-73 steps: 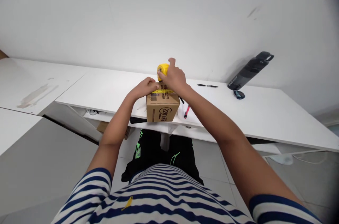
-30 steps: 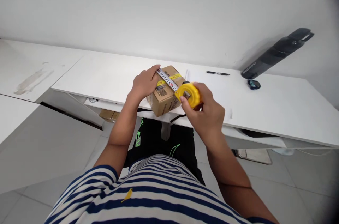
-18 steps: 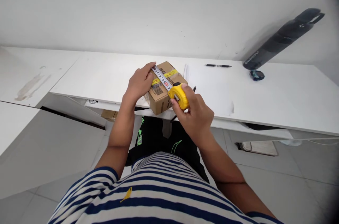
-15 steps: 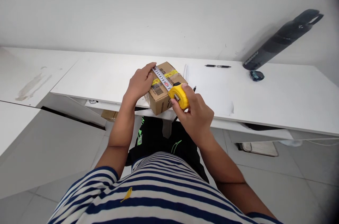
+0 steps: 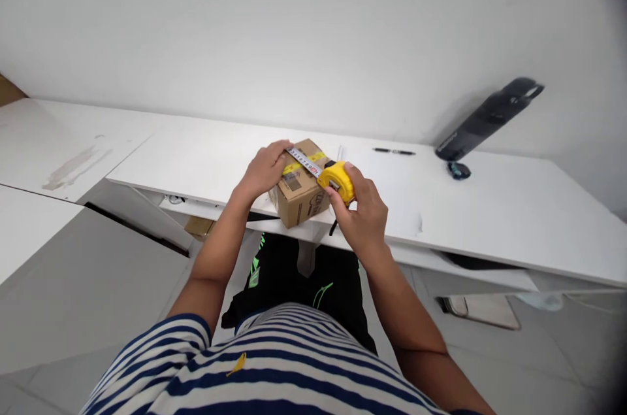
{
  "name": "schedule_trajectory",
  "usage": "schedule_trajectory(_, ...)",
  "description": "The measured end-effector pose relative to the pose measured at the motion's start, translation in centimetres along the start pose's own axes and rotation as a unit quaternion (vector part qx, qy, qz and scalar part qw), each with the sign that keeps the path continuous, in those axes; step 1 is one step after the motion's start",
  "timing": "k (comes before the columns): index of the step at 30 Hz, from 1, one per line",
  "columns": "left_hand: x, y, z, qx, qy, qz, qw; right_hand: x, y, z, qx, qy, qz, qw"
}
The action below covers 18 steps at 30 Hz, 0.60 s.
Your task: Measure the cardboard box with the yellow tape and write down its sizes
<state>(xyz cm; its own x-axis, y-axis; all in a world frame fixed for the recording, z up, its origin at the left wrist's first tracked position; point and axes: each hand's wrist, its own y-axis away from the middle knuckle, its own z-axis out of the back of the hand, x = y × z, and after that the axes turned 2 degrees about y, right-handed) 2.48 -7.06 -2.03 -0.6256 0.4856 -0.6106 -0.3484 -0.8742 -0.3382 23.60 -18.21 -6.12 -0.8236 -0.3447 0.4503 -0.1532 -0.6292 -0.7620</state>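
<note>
A small brown cardboard box (image 5: 300,196) with yellow tape sits at the front edge of a white desk (image 5: 206,163). My left hand (image 5: 265,169) rests on the box's left top edge, fingers curled, pinning the end of the tape blade (image 5: 304,161). My right hand (image 5: 361,209) grips a yellow tape measure (image 5: 336,180) at the box's right side. The blade stretches across the box's top between the two hands.
A black pen (image 5: 393,152) lies further back on the desk. A dark bottle (image 5: 487,117) leans against the wall at the right, a small dark object (image 5: 459,170) beside it. Another white surface (image 5: 59,147) lies to the left. Below the desk is tiled floor.
The tape measure came from the box's far side to its right side, with the blade now laid across the top. Since half a second ago the hands barely moved; the camera shifted.
</note>
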Motion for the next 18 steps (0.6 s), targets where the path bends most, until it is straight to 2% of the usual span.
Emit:
schedule_trajectory(3, 0.6, 0.4, 0.0, -0.021, 0.034, 0.006, 0.999, -1.1, -1.8, -0.5, 0.003, -0.122, -0.061, 0.991)
schedule_trajectory(6, 1.5, 0.9, -0.2, -0.062, 0.097, 0.041, 0.993, -2.5, -3.6, -1.1, -0.055, -0.237, -0.168, 0.955)
schedule_trajectory(9, 2.3, 1.9, -0.2, -0.085, 0.178, 0.068, 0.978, -4.1, -4.2, -1.4, -0.107, -0.324, -0.281, 0.897)
schedule_trajectory(12, 3.1, 3.8, 0.1, -0.141, 0.235, 0.072, 0.959, -5.3, -3.2, -1.3, -0.111, -0.408, -0.370, 0.827)
schedule_trajectory(15, 4.4, 6.3, -0.4, -0.224, 0.252, 0.065, 0.939, -5.7, -1.6, -1.9, -0.091, -0.488, -0.415, 0.763)
schedule_trajectory(18, 6.4, 8.3, -2.4, -0.284, 0.250, 0.059, 0.924, -5.3, -0.6, -3.7, -0.053, -0.531, -0.434, 0.726)
